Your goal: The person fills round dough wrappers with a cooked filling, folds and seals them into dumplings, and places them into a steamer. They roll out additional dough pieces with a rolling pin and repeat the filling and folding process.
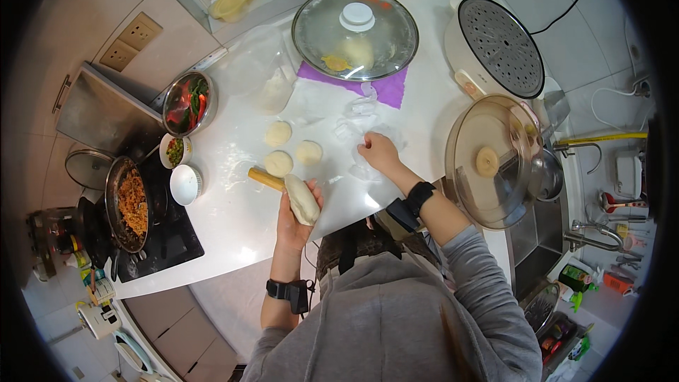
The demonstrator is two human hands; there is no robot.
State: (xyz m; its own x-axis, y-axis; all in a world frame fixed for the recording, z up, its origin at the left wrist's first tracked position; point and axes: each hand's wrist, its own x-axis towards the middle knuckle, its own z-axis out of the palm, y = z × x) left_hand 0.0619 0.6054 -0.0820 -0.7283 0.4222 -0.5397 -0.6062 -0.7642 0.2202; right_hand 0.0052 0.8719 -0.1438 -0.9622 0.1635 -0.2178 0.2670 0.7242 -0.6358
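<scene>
My left hand [297, 217] holds an elongated, folded piece of pale dough [302, 200] above the counter's front edge. A wooden rolling pin [264, 179] lies just behind it, its right end hidden by the dough. Three round pieces of dough, an upper one [278, 133], a right one [308, 153] and a lower one [278, 163], rest on the floured counter. My right hand [379, 152] is over crumpled translucent plastic film [363, 111], its fingers curled. Whether the fingers grip the film cannot be told.
A glass-lidded pan [318, 21] stands on a purple cloth [392, 93] at the back. To the right are a steamer [501, 45], a large transparent lid [461, 170] and the sink [530, 244]. Leftward stand bowls [185, 184] and a food-filled frying pan [131, 207].
</scene>
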